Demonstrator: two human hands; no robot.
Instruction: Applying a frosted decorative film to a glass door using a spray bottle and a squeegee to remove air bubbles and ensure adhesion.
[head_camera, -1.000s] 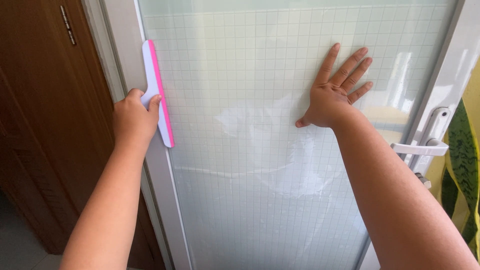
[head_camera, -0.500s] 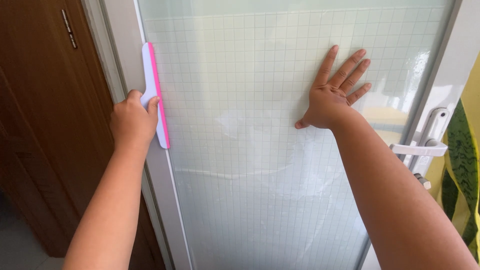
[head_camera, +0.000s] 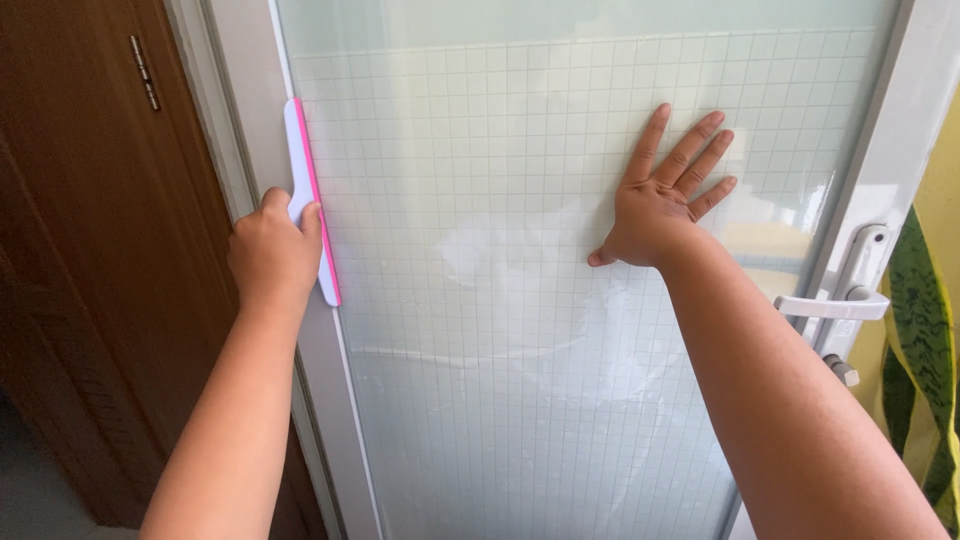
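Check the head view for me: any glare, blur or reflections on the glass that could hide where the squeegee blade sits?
Head view: sharp, evenly daylit, no motion blur. The frosted gridded glass pane carries a pale, hazy reflection in its middle and lower part, away from the squeegee. The pink blade edge reads clearly beside the left hand. The right hand lies flat, crisp. The door handle is bright, not blown out.

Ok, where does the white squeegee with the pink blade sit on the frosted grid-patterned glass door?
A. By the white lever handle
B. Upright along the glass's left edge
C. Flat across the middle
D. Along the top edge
B: the white squeegee with the pink blade stands upright against the left edge of the frosted grid-patterned glass door, gripped by the left hand; the right hand lies flat on the glass.
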